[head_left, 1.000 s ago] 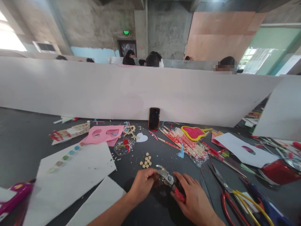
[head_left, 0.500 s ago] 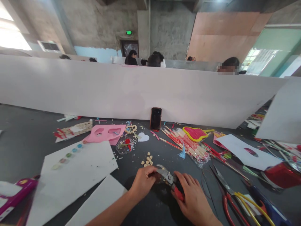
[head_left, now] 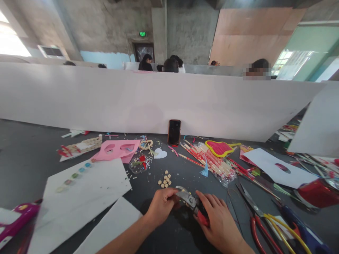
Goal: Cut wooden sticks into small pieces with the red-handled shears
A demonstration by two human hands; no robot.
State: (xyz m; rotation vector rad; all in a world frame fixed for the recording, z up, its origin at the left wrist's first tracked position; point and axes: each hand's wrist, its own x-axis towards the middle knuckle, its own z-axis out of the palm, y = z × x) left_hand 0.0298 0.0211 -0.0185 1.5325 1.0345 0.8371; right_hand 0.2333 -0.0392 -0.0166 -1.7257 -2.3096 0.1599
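Note:
My right hand (head_left: 221, 220) is wrapped round the red and black handles of a pair of pruning shears (head_left: 187, 198), whose metal blades point to the left. At the tip of the blades my left hand (head_left: 162, 206) is closed in a pinch; what lies between its fingers is too small and hidden to make out. Just beyond the left hand sits a small pile of pale flower-shaped pieces (head_left: 165, 180) on the dark table. A few pale bits lie under and around the blades.
White foam sheets (head_left: 87, 190) and a purple glue gun (head_left: 19, 218) lie left. A phone (head_left: 174, 132) leans on the white partition (head_left: 111, 98). Bagged red sticks (head_left: 209, 158) are ahead; scissors (head_left: 253, 204), a blue-handled tool (head_left: 299, 224) and a red can (head_left: 319, 192) lie right. People sit beyond.
Both hands and the shears keep nearly the same place and grip. The view shifts slightly with the head; nothing is visibly picked up or let go.

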